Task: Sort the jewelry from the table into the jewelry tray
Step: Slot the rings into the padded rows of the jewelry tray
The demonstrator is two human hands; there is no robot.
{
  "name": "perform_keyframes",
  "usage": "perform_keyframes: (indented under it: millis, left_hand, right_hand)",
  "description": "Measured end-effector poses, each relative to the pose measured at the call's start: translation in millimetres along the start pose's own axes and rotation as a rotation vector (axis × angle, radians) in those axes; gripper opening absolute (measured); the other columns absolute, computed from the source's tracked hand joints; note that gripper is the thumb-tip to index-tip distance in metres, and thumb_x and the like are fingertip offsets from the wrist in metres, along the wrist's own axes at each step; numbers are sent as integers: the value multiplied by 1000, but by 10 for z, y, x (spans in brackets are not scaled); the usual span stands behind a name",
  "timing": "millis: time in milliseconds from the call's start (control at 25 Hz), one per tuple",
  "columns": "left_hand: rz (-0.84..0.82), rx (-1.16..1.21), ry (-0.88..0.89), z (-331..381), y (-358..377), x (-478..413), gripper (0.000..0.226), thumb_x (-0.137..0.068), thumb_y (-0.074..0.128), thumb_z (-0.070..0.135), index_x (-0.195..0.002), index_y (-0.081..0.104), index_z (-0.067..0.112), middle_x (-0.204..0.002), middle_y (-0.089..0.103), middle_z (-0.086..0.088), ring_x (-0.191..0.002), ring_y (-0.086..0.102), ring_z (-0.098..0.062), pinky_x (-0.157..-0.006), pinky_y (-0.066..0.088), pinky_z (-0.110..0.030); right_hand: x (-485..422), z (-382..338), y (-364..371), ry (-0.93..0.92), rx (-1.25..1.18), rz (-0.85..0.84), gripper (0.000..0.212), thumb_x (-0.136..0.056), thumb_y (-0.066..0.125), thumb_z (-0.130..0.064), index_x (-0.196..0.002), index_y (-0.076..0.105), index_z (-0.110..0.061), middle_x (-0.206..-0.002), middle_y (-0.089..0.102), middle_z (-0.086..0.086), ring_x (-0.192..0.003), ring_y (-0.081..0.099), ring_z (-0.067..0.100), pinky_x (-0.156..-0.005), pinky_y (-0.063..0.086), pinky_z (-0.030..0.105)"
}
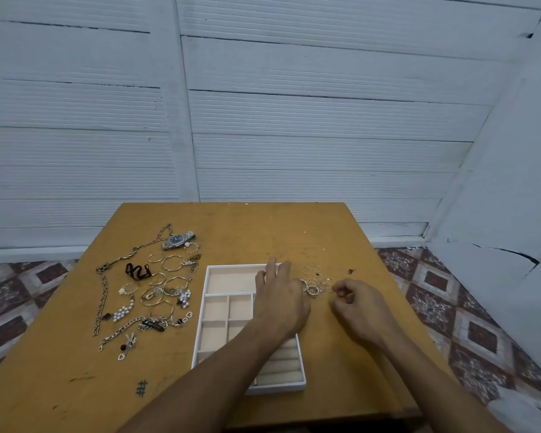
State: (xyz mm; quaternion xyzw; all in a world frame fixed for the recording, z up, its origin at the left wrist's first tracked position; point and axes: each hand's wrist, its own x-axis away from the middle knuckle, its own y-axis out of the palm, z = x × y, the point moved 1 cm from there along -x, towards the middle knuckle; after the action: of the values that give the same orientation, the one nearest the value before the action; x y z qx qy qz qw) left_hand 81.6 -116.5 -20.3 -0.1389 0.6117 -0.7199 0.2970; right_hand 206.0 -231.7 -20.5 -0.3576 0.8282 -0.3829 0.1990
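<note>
Your forearms [219, 367] are reaching over the table [263, 232]; the jewelry tray [214, 307] is lying under your left hand [278, 298], fingers flat and apart. Your right hand [359, 307] is curling beside the rings [314, 284] lying right of the tray; whether it is pinching one, I cannot tell.

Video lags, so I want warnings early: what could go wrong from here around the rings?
The left hand reaches across the tray toward the loose rings and could scatter them over the table. The right hand curls at the pile's edge; whether it pinches a ring is unclear, and a thin one might slip and roll away.
</note>
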Motion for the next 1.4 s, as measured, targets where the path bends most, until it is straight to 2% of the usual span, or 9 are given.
perform_keyframes:
  millis: [160, 560, 800, 1040, 1120, 1160, 1280, 1400]
  left_hand:
    - [-49, -40, -35, 45, -3, -80, 35, -91, 50, 41, -113, 65, 17, -154, 24, -6, -145, 2, -33, -112, 13, -48]
    - [-69, 1, -96, 81, 15, -119, 26, -90, 53, 28, -110, 66, 18, -151, 28, -6, -144, 3, -33, -110, 15, -49]
    - [-134, 8, -108, 79, -26, -145, 23, -89, 56, 28, -108, 65, 18, -152, 23, -7, -145, -1, -35, -111, 13, -51]
    - [-150, 90, -42, 23, -102, -90, 23, -88, 59, 33, -101, 70, 18, -142, 38, 0, -145, 1, -30, -110, 13, -48]
    - [-129, 167, -59, -27, -176, -58, 18, -87, 61, 33, -97, 70, 21, -138, 45, 2, -144, 8, -26, -108, 17, -43]
    - [-103, 201, -70, -54, -217, -47, 15, -86, 63, 33, -94, 69, 23, -131, 52, 3, -141, 17, -24, -104, 21, -40]
    - [-66, 279, -110, -197, -355, 4, 9, -85, 64, 36, -83, 63, 27, -100, 66, 8, -115, 47, -17, -84, 26, -34]
    - [-67, 317, -176, -402, -468, 60, 14, -84, 67, 37, -78, 58, 28, -86, 68, 10, -100, 57, -15, -80, 28, -34]
  right_hand:
    - [-62, 32, 65, -17, 41, 28, 14, -85, 65, -24, -99, 65, -20, -93, 57, -4, -84, 51, 11, -72, 36, 22]
    - [-76, 36, 91, -29, 70, 45, 6, -84, 66, -28, -89, 63, -26, -86, 53, -9, -82, 52, 12, -74, 43, 29]
    - [-101, -10, 74, 60, 58, 5, 11, -83, 69, -25, -79, 59, -27, -79, 58, -8, -80, 57, 15, -76, 48, 33]
    - [-76, -66, 64, 55, 83, -10, 18, -84, 66, -24, -78, 50, -26, -78, 56, -7, -77, 54, 16, -74, 49, 40]
    - [-47, -79, 66, 46, 66, -10, 20, -84, 65, -22, -76, 47, -25, -75, 57, -7, -74, 54, 16, -73, 48, 41]
    - [-25, -79, 61, 43, 52, -3, 19, -85, 65, -22, -76, 48, -25, -73, 58, -7, -73, 55, 16, -72, 48, 40]
    - [19, -87, 29, 39, 2, 31, 16, -85, 66, -18, -77, 54, -24, -73, 61, -5, -72, 56, 15, -65, 45, 32]
    - [21, -136, 6, 37, -39, 32, 14, -84, 67, -10, -75, 62, -20, -71, 60, -5, -69, 54, 9, -57, 39, 18]
